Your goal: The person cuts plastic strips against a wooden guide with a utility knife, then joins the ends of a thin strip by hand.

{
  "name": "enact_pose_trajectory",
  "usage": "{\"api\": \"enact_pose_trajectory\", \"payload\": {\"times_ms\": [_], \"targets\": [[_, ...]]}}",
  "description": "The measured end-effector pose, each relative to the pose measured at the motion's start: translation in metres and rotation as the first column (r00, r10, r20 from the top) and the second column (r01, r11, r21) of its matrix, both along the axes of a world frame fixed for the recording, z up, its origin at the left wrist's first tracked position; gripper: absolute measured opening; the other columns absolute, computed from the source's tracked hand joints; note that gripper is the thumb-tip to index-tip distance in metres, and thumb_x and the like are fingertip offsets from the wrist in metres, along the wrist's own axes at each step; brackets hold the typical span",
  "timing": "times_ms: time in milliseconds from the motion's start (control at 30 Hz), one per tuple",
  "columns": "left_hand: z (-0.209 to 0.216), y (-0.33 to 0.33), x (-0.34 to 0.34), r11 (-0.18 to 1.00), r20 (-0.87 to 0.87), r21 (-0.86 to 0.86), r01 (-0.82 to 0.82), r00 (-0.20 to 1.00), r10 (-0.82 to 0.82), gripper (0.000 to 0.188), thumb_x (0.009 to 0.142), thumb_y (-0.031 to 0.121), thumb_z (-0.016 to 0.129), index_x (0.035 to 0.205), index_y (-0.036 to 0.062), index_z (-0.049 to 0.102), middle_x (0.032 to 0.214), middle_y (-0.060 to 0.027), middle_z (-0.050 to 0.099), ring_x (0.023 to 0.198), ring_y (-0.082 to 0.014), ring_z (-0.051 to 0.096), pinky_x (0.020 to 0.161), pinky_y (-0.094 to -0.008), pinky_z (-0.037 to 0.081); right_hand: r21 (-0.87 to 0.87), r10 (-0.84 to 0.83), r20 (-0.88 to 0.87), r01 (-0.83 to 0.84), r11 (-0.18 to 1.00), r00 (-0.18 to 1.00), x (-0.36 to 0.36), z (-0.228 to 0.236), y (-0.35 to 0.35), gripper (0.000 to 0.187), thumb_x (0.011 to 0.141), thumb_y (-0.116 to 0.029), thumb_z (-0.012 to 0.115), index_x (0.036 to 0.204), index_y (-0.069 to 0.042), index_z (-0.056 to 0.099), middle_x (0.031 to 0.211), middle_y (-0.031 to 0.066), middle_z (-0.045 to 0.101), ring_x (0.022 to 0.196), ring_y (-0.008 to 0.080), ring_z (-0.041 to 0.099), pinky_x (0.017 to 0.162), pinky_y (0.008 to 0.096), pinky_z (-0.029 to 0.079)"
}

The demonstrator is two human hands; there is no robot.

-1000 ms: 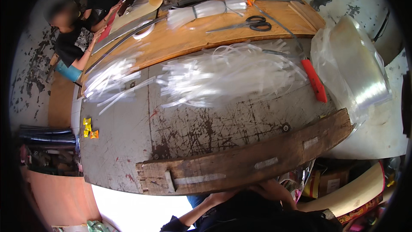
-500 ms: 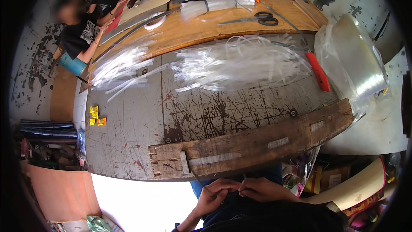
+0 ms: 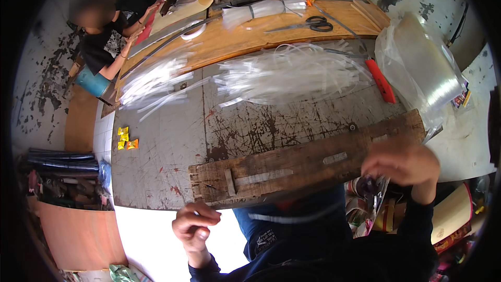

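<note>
My left hand (image 3: 195, 224) hovers just off the near edge of the worktable. Its fingers are loosely curved, thumb and fingertips stand apart, and I see nothing between them. Over the right part of a worn wooden plank (image 3: 308, 166) is my right hand (image 3: 404, 164), smeared by motion, so its grip is unclear. A blurred pale strip (image 3: 292, 218) stretches across my lap, apart from both hands. On the plank's left part sits a short flat grey bar (image 3: 230, 183). Beyond the plank lie a big pile of clear plastic strips (image 3: 292, 75) and a smaller pile (image 3: 154, 81).
A red-handled cutter (image 3: 381, 81) lies beside a large wrapped plastic roll (image 3: 422, 68). Farther back are black-handled scissors (image 3: 318, 24), a tape roll (image 3: 193, 30) and a tied strip bundle (image 3: 263, 11). Yellow and orange candies (image 3: 128, 140) sit left. A person (image 3: 102, 44) works at far left.
My hands, close together over my lap before, have parted. The left moved left; the right swung up and right over the plank. A pale blurred strip now shows across my lap.
</note>
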State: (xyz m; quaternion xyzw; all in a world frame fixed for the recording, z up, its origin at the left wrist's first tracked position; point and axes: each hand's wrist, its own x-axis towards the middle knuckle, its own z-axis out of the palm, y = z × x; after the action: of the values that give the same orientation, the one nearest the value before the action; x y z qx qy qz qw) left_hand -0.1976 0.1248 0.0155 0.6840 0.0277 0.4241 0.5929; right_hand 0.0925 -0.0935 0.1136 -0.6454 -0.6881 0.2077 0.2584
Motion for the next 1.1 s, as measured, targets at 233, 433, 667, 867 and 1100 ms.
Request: {"api": "enact_pose_trajectory", "payload": {"times_ms": [233,433,667,867,1100], "targets": [[0.024,0.052,0.035,0.992,-0.126,0.041,-0.115,0.985,0.120,0.026,0.083,0.023,0.057,0.094,-0.0003,0.061,0.099,-0.0135,0.059,0.088,-0.0182,0.058,0.078,-0.0309,0.048,0.025,-0.108,0.049,0.107,0.994,0.993,0.052,0.007,0.034,0.002,0.080,-0.003,0.053,0.080,-0.001,0.054,0.070,0.0074,0.060,0.058,0.0179,0.059,0.055,0.0280,0.044],[0.011,0.092,0.020,0.949,-0.168,-0.173,-0.262,0.958,0.234,0.022,0.088,0.014,0.051,0.101,-0.0012,0.060,0.105,-0.0136,0.058,0.093,-0.0159,0.056,0.089,-0.0304,0.044,-0.073,-0.068,-0.008,0.067,0.995,0.998,0.063,-0.018,0.049,0.003,0.082,-0.002,0.052,0.081,0.001,0.052,0.070,0.0079,0.059,0.061,0.0177,0.058,0.057,0.0288,0.044],[-0.003,0.143,-0.038,0.785,-0.280,-0.120,-0.607,0.780,0.560,0.022,0.088,0.017,0.051,0.100,0.0021,0.062,0.097,-0.0044,0.062,0.080,-0.0043,0.052,0.073,-0.0196,0.042,-0.249,0.047,0.006,-0.044,0.968,0.999,0.041,-0.028,0.087,0.008,0.085,-0.007,0.047,0.082,0.000,0.051,0.069,0.0092,0.059,0.064,0.0226,0.058,0.061,0.0339,0.042],[-0.013,0.181,-0.078,0.587,-0.332,0.241,-0.773,0.503,0.798,0.025,0.088,0.019,0.052,0.098,-0.0005,0.063,0.090,-0.0031,0.064,0.078,-0.0063,0.054,0.070,-0.0204,0.043,-0.243,0.191,-0.043,-0.196,0.950,0.981,0.012,-0.044,0.143,0.011,0.086,-0.008,0.045,0.083,0.000,0.052,0.073,0.0096,0.061,0.065,0.0224,0.058,0.061,0.0346,0.044],[-0.023,0.221,-0.135,0.499,-0.510,0.817,-0.288,0.044,0.859,0.037,0.079,0.024,0.062,0.112,0.0082,0.056,0.107,-0.0171,0.057,0.106,-0.0279,0.050,0.085,-0.0356,0.042,-0.279,0.296,-0.016,-0.288,0.916,0.955,-0.017,-0.052,0.192,0.013,0.086,-0.009,0.046,0.085,0.002,0.053,0.076,0.0123,0.060,0.071,0.0250,0.059,0.065,0.0364,0.044]]}}
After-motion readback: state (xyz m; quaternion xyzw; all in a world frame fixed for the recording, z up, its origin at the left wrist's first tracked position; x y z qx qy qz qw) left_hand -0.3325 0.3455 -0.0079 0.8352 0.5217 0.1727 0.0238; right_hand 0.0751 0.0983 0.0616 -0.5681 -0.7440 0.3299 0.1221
